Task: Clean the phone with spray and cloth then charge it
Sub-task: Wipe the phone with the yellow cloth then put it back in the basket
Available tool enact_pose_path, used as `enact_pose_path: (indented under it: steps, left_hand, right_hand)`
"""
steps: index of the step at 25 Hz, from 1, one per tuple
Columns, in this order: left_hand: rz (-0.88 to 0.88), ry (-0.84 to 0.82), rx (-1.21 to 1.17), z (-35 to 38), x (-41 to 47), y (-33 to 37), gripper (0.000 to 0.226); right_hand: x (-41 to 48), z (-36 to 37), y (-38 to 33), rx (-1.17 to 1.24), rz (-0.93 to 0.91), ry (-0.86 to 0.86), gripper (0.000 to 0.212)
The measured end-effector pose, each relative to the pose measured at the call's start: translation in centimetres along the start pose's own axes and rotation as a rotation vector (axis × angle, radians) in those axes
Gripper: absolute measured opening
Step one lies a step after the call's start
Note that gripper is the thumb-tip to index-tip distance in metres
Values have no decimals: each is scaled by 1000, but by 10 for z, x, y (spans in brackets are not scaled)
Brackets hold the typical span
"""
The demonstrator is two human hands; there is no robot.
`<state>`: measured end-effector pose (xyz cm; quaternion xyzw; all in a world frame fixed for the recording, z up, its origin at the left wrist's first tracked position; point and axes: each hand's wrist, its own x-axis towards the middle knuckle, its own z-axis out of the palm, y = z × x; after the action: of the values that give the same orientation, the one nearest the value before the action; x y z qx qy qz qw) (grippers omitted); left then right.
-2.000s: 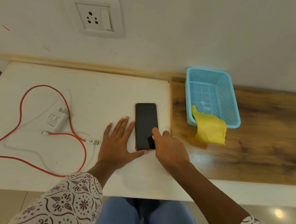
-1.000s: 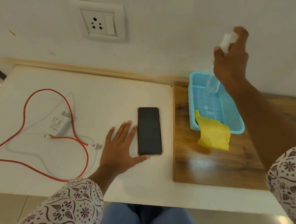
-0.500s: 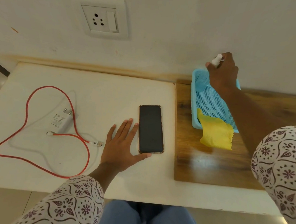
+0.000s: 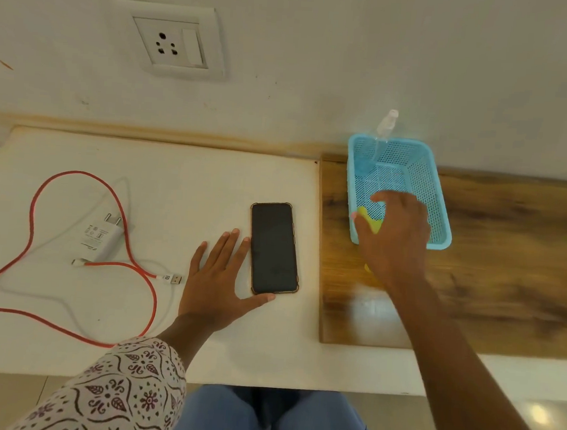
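Observation:
The black phone (image 4: 274, 247) lies screen up on the white tabletop. My left hand (image 4: 218, 281) rests flat just left of it, fingers spread, with the thumb against the phone's near corner. The clear spray bottle (image 4: 384, 128) stands in the far left corner of the blue basket (image 4: 441, 222). My right hand (image 4: 394, 236), blurred, hovers over the basket's near rim and covers most of the yellow cloth (image 4: 370, 221) draped there. Its thumb and forefinger are apart on either side of the cloth's top fold.
A white charger plug (image 4: 101, 235) and a looped red cable (image 4: 33, 217) lie at the left, the USB end (image 4: 173, 278) near my left hand. A wall socket (image 4: 170, 40) is above. The basket stands on a wooden board (image 4: 505, 280).
My right hand set the spray bottle upright in the basket, let go of it, and dropped toward me onto the yellow cloth. My left hand and the phone stayed put.

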<state>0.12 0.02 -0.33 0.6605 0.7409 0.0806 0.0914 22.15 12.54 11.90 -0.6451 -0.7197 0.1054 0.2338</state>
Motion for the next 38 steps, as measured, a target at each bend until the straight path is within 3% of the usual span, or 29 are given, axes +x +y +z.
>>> enact_pose_path:
  steps: [4,7,13,19,22,25,27,29,31,33,34,36,38]
  left_hand:
    - [-4,-3,-5,0,0,-1,100]
    - [-4,-6,-5,1,0,-1,100]
    - [-6,-11,-15,1,0,-1,100]
    - [3,-4,-18,-1,0,0,99]
    - [3,-6,-23,-1,0,0,100]
    - [3,-8,-27,-1,0,0,100]
    - [5,-11,-21,-2,0,0,100]
    - [5,-7,-24,-3,0,0,100]
    - [8,2,-39,-3,-1,0,100]
    - [13,15,-50,-3,-1,0,98]
    - [15,19,-52,-2,-1,0,97]
    - [18,23,-54,-2,-1,-1,96]
    - [14,25,-52,0,-1,-1,95]
  right_hand:
    - [-29,15,9,-244,36,-103,46]
    - [-29,19,10,-355,26,-88,38]
    - [-21,1,14,-284,16,-95,42]
    - [5,-30,22,-205,0,-265,20]
    - [17,-46,14,-183,49,-189,18]
    - [34,-77,4,52,110,-24,16]
    - [44,-93,-4,443,249,49,14]
    - [45,-94,-16,1006,434,-79,12]
    - [34,-77,-25,1430,597,-368,14]
    - [17,-50,-32,1505,685,-570,27]
    - [9,-37,-35,1484,723,-608,23]
    - [1,-12,-41,1374,780,-618,15]
    - [6,10,-44,1127,722,-515,15]
